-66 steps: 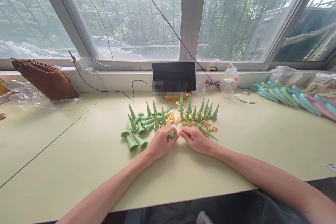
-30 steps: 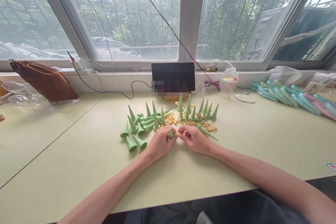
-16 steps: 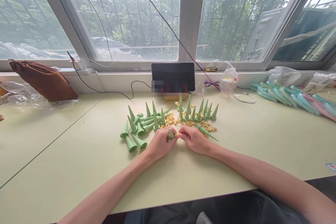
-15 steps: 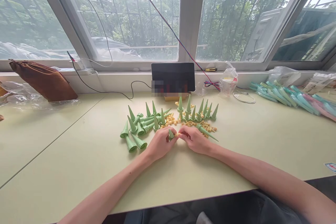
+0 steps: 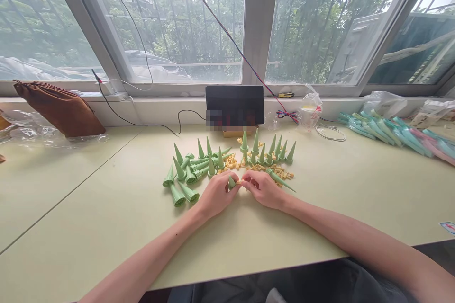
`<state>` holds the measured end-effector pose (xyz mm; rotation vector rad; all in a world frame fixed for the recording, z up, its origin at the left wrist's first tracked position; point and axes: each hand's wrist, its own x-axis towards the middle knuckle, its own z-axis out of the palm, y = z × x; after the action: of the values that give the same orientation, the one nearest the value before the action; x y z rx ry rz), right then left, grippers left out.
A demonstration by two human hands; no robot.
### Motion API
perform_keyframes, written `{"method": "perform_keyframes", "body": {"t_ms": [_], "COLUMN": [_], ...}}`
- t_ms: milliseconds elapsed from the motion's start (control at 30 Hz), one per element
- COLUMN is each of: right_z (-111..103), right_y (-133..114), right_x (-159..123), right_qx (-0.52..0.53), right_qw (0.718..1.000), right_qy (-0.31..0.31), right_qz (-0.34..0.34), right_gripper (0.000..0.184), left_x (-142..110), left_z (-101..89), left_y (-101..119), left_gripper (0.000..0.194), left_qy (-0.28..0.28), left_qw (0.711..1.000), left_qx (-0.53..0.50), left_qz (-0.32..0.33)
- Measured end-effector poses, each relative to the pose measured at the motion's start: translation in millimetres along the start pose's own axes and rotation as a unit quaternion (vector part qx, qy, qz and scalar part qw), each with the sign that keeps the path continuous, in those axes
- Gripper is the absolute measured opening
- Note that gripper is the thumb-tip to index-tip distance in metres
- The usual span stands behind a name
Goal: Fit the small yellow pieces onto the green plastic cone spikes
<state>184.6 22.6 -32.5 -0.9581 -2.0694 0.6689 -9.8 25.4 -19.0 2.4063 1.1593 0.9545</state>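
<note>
My left hand (image 5: 221, 191) is closed round a green plastic cone (image 5: 232, 182), whose body shows between thumb and fingers. A small yellow plastic piece (image 5: 239, 182) sits at the cone's end, pinched in the fingertips of my right hand (image 5: 263, 189). The two hands almost meet at this piece. Loose yellow pieces (image 5: 280, 171) lie in a pile just beyond my right hand, with a long green cone (image 5: 281, 180) lying across them. Left of my left hand, several hollow green cones (image 5: 177, 195) lie on their sides, and others stand point up.
Upright green cones (image 5: 255, 141) stand in a group at the back, before a dark screen (image 5: 234, 102) on a small stand. A brown pouch (image 5: 62, 109) is far left. Wrapped coloured strips (image 5: 387, 130) and a plastic-bagged cup (image 5: 309, 111) are at the right.
Almost nothing differs. Both hands stay in the same place on the cone and the yellow piece, with only a very slight shift of the fingers.
</note>
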Motion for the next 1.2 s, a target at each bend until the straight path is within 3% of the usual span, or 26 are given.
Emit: {"method": "perform_keyframes", "body": {"t_ms": [1200], "right_z": [1.3], "right_y": [3.2], "right_x": [0.3], "right_qx": [-0.036], "right_qw": [0.999], "right_qy": [-0.010], "right_qz": [-0.034], "right_gripper": [0.027], "left_x": [-0.1], "left_z": [0.5], "left_y": [0.1], "left_gripper": [0.010], "left_qy": [0.004], "left_qw": [1.000], "left_qx": [0.007], "left_qz": [-0.021]}}
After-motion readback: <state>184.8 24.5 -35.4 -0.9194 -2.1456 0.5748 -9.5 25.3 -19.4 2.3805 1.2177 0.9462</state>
